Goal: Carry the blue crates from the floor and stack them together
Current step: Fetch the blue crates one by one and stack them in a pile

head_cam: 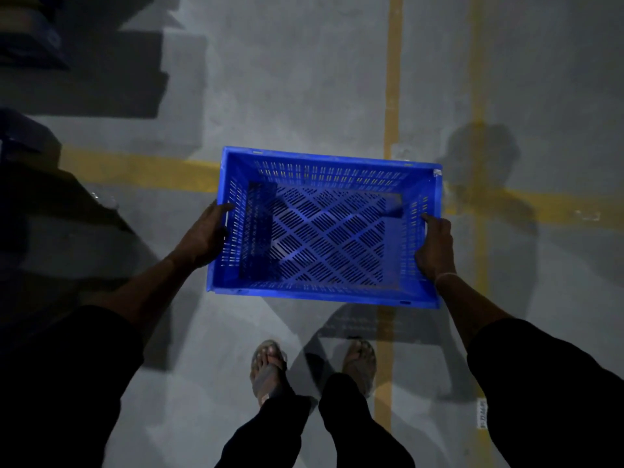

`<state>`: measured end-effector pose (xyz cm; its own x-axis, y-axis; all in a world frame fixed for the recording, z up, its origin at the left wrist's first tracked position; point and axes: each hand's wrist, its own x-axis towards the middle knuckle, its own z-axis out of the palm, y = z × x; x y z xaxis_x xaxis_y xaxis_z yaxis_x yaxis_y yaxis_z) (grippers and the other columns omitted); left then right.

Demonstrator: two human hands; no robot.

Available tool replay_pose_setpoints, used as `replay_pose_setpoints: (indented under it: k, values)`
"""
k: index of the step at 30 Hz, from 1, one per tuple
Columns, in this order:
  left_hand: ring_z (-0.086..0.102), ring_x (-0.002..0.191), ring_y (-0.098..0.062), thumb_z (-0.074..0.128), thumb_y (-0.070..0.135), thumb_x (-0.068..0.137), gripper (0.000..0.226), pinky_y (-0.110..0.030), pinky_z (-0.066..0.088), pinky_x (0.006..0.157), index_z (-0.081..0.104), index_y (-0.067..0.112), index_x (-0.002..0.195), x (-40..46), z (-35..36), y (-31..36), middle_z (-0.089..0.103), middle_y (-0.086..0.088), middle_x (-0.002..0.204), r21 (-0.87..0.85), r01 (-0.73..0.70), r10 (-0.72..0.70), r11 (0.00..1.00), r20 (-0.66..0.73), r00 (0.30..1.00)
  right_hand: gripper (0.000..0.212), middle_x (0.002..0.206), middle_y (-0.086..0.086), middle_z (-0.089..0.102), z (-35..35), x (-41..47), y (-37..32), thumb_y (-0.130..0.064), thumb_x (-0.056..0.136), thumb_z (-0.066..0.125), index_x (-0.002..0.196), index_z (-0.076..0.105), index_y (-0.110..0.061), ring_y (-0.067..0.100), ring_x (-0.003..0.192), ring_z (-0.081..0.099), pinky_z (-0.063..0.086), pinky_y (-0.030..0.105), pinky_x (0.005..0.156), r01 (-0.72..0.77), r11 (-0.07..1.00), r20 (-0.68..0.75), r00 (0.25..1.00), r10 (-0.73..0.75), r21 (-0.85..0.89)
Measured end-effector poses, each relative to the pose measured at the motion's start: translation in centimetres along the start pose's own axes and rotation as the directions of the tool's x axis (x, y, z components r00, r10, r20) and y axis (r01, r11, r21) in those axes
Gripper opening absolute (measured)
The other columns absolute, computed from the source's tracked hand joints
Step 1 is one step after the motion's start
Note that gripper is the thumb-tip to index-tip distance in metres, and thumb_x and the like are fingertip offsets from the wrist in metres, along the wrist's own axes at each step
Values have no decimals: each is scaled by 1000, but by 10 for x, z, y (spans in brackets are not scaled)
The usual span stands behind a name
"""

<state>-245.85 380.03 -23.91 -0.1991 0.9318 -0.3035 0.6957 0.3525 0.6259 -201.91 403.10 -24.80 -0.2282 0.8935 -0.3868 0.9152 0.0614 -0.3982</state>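
- A rectangular blue crate (324,228) of moulded plastic is seen from above, held in the air over the floor (287,96).
- Its four walls are pierced with rows of short vertical slots, and its base is pierced with slots grouped into a diamond pattern.
- A plain, thick rim runs round the top; nothing is seen inside the crate.
- The floor is a smooth grey surface, mottled and dull, marked with painted yellow lines (391,96) that cross beneath and beside the crate.
- The crate is gripped at its two short ends, so that it sits between the hands.
- The left hand (202,236) is closed on the left end wall, with the thumb hooked over the rim and the fingers hidden on the outside.
- The right hand (434,248) is closed on the right end wall in the same manner, with the thumb laid on the rim; a thin pale band (445,278) is worn at that wrist.
- Dark sleeves cover both upper arms, and two feet in open sandals (268,369) are seen on the floor below the near edge of the crate.
- A small pale sticker (437,172) is stuck at the far right corner of the rim; no writing on it can be read.
- A white label (481,413) lies on the floor at the lower right; its print is too blurred to read.
- Dark, blurred shapes (30,42) stand at the far left; what they are cannot be told.
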Motion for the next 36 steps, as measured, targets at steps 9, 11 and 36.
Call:
replay_pose_setpoints:
  k: [9,11,36]
  values:
    - [-3,149,-60,41,15,96,69,-65,15,121,18,-9,156,-1,29,15,-4,-45,157,317,-37,71,948,-96,993,99,162,0,-22,-6,-25,4,-1,86,58,156,-3,-35,44,144,13,47,51,72,152,972,80,987,-140,-179]
    - [-5,148,-61,42,8,91,72,-66,12,122,18,-10,156,4,33,19,-3,-46,157,341,-59,100,938,-106,989,100,162,2,-25,0,-32,5,-4,85,59,157,-6,-27,42,148,6,50,48,67,229,940,43,973,-226,-253]
    - [-18,153,-44,29,85,69,124,-66,0,120,1,8,162,16,23,32,-11,-19,168,472,150,-280,869,220,934,95,162,6,-21,-12,-15,13,-46,90,65,158,5,-18,37,149,-15,13,61,116,215,941,189,967,-169,-260]
